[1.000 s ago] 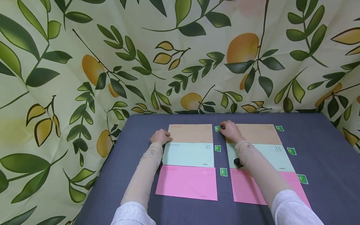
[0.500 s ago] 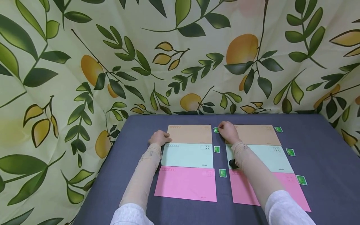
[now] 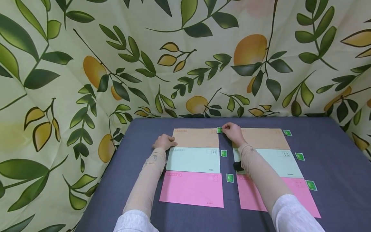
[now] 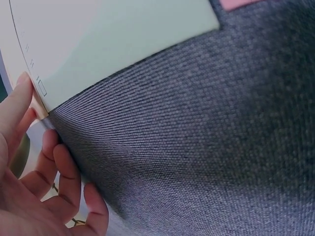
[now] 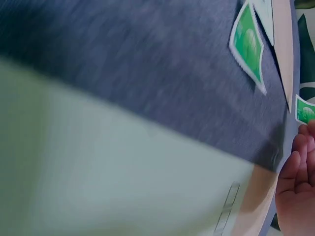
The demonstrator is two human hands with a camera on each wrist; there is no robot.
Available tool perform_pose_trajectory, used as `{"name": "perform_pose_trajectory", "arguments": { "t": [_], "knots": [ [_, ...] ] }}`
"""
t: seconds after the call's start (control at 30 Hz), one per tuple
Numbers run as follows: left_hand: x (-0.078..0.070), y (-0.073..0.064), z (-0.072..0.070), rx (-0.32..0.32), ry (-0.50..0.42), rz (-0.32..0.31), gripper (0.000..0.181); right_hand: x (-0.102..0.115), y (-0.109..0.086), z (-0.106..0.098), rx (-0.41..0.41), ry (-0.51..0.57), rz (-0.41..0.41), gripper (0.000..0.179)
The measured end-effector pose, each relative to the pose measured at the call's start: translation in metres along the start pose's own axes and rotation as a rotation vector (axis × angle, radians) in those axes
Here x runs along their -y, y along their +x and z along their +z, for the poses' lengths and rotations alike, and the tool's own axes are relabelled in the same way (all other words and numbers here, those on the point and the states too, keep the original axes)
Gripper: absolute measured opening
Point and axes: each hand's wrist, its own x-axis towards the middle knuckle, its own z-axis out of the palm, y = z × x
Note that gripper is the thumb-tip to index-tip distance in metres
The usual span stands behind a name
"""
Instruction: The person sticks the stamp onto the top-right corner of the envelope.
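Observation:
Between the fingertips of my right hand a green postage stamp is pinched, at the upper right corner of the left tan envelope. The right wrist view shows this stamp partly cut off at the edge. My left hand rests at that envelope's left edge, its thumb on the corner and the other fingers loosely bent. A mint envelope and a pink envelope lie below it. Another stamp and a third stamp sit beside them.
To the right are a second tan envelope, mint envelope and pink envelope, partly under my right arm. Several stamps, one a green stamp, lie along their right side. A leaf-patterned cloth hangs behind the dark tablecloth.
My right hand has picked the top stamp off the tablecloth and brought it slightly left and up, onto the tan envelope's corner. The left hand has stayed in place.

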Motion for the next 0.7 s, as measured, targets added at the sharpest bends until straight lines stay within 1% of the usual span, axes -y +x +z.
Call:
{"name": "perform_pose_trajectory", "arguments": {
  "t": [0.2,0.3,0.43,0.57,0.7],
  "knots": [
    [-0.001,-0.005,-0.001,0.002,-0.005,-0.006,0.044,0.006,0.002,0.010,0.035,0.046,0.002,0.020],
    [-0.002,-0.005,0.000,0.003,-0.006,-0.014,0.043,0.009,0.004,0.016,0.046,0.034,0.001,0.021],
    [-0.002,-0.005,0.000,-0.013,-0.004,-0.019,0.042,0.013,0.007,0.024,0.053,0.035,-0.006,0.028],
    [-0.002,-0.005,-0.001,-0.018,-0.012,-0.006,0.042,0.015,0.009,0.029,0.053,0.033,-0.018,0.035],
    [0.002,-0.007,-0.001,-0.016,-0.017,-0.001,0.042,0.017,0.008,0.034,0.069,-0.002,-0.012,0.036]
  ]
}}
